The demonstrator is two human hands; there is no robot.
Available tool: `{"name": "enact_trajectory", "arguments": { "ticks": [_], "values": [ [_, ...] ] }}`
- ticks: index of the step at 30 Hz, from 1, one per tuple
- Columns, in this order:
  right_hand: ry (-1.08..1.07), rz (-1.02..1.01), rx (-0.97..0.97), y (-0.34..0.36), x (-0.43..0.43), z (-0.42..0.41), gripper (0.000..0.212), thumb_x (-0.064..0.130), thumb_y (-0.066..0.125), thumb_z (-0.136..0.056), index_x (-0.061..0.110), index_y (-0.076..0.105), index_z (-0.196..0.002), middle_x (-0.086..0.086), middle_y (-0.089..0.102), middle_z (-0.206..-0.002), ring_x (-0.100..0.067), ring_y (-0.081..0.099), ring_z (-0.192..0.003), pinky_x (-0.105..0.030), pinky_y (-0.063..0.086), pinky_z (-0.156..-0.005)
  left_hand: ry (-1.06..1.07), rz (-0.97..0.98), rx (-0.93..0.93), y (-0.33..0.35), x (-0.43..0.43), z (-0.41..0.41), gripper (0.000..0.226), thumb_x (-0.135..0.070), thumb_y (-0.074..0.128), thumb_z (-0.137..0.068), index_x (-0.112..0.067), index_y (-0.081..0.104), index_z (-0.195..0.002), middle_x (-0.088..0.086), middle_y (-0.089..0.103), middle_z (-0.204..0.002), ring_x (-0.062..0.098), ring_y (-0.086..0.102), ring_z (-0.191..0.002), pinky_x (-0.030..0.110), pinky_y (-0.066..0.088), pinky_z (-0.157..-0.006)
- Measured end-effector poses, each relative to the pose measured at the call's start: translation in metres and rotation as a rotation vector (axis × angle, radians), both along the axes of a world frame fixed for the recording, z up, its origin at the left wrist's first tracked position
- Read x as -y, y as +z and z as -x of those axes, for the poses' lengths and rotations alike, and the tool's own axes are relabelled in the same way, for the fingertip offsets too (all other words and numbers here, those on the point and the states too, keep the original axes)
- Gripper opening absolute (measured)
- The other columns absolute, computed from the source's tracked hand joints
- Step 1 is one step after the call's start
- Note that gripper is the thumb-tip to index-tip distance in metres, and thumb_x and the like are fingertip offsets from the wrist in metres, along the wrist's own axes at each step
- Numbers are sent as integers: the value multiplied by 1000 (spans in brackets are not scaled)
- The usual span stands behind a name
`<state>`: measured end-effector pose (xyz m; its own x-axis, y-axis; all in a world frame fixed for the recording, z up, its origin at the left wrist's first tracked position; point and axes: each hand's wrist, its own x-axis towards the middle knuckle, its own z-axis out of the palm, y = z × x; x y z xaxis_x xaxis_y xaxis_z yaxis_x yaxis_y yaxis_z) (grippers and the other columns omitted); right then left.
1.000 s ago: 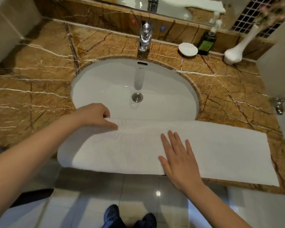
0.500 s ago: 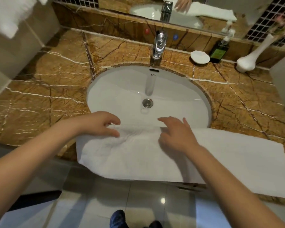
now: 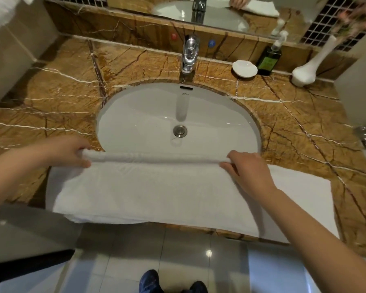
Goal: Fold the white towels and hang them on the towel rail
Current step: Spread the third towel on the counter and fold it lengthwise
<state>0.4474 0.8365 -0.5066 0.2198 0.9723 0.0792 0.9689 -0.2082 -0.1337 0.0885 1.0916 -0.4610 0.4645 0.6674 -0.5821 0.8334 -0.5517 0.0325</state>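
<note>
- Head camera, looking down: a person's left hand (image 3: 69, 154) and right hand (image 3: 248, 172) are well apart, each with fingers curled over and thumb under the raised far edge of a white terry towel (image 3: 152, 193), pinching it.
- The lifted edge forms a soft roll between the two hands, above the near rim of the white oval ceramic sink (image 3: 135, 111).
- The towel lies lengthwise along the front of the brown veined marble counter (image 3: 51, 92); its near edge hangs over the counter front, and its right end lies flat beyond the right hand.
- Counted: two hands, one towel on the counter, and a second piece of white cloth (image 3: 0, 15) at the top left corner, only partly in frame.
- Also counted: one chrome faucet (image 3: 189, 53), one round metal drain (image 3: 180, 131), one white shell-like soap dish (image 3: 244, 68), one dark green pump bottle (image 3: 269, 60), one white long-necked vase (image 3: 311, 68), and two dark blue shoes (image 3: 150, 280) on the pale tiled floor.
- A red dot (image 3: 174, 36) and a blue dot (image 3: 211, 42) flank the faucet on the backsplash.
- A small maker's mark (image 3: 185, 94) under the sink's overflow slot and the bottle's green label are too small to read.
</note>
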Motion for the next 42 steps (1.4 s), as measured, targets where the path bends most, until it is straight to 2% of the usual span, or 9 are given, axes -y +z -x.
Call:
{"name": "enact_trajectory", "arguments": {
  "ticks": [2, 5, 9, 15, 22, 25, 27, 32, 42],
  "values": [
    [-47, 40, 39, -11, -4, 10, 19, 32, 56, -94, 15, 57, -85, 2, 57, -71, -27, 56, -69, -34, 32, -63, -66, -242, -91, 2, 10, -12, 11, -31, 61, -82, -22, 56, -76, -5, 60, -78, 16, 57, -74, 32, 48, -67],
    [-180, -89, -3, -18, 1, 29, 16, 19, 57, -92, 14, 63, -106, -2, 65, -94, -25, 60, -89, -39, 43, -79, -124, -629, 228, -8, 51, -36, 19, -28, 60, -81, -18, 65, -96, 7, 66, -94, 32, 61, -89, 36, 45, -72],
    [-307, -223, -149, -20, 26, 74, 35, 23, 44, -96, 12, 57, -127, -7, 59, -127, -25, 50, -123, -47, 35, -108, -69, -414, 750, -34, 149, -98, 39, -34, 45, -89, -16, 62, -119, 8, 62, -123, 30, 56, -116, 42, 40, -99],
    [-279, 17, -106, -35, 54, 71, 60, 47, 16, -98, 21, 35, -149, -4, 31, -156, -20, 19, -146, -43, 1, -119, -216, -347, 516, -80, 195, -124, 60, -53, 10, -98, -27, 35, -145, 3, 33, -153, 23, 30, -141, 42, 8, -116],
    [-220, -80, -214, -29, 60, 68, 58, 46, 29, -96, 18, 39, -145, -7, 37, -151, -21, 25, -143, -47, 7, -118, -375, -224, 692, -75, 195, -112, 68, -65, 40, -87, -22, 41, -141, 6, 39, -148, 21, 36, -135, 43, 23, -114],
    [87, -254, -224, -21, 72, 66, 49, 47, 51, -89, 17, 49, -127, -8, 53, -126, -26, 48, -121, -49, 28, -107, -721, -253, 849, -70, 195, -104, 46, -52, 59, -83, -17, 60, -113, 9, 57, -123, 24, 57, -103, 40, 50, -87],
    [261, -281, -217, -14, 77, 67, 48, 50, 61, -84, 16, 53, -116, -7, 55, -113, -24, 53, -105, -39, 40, -93, -830, -270, 897, -70, 192, -103, 31, -43, 58, -88, -14, 64, -95, 9, 61, -106, 25, 58, -82, 36, 48, -67],
    [475, -154, -171, -10, 80, 65, 29, 41, 67, -84, 13, 59, -84, -6, 55, -95, -23, 50, -81, -36, 42, -66, -898, -330, 925, -73, 190, -105, 24, -36, 61, -88, -13, 65, -85, 7, 64, -95, 23, 52, -74, 33, 44, -57],
    [281, -22, -267, 6, 72, 63, 22, 31, 42, -98, 18, 58, -91, 3, 59, -86, -17, 53, -76, -32, 45, -60, -666, -276, 825, -47, 190, -113, 20, -32, 44, -90, -21, 59, -81, -5, 60, -68, 17, 53, -55, 24, 35, -40]
  ]
}}
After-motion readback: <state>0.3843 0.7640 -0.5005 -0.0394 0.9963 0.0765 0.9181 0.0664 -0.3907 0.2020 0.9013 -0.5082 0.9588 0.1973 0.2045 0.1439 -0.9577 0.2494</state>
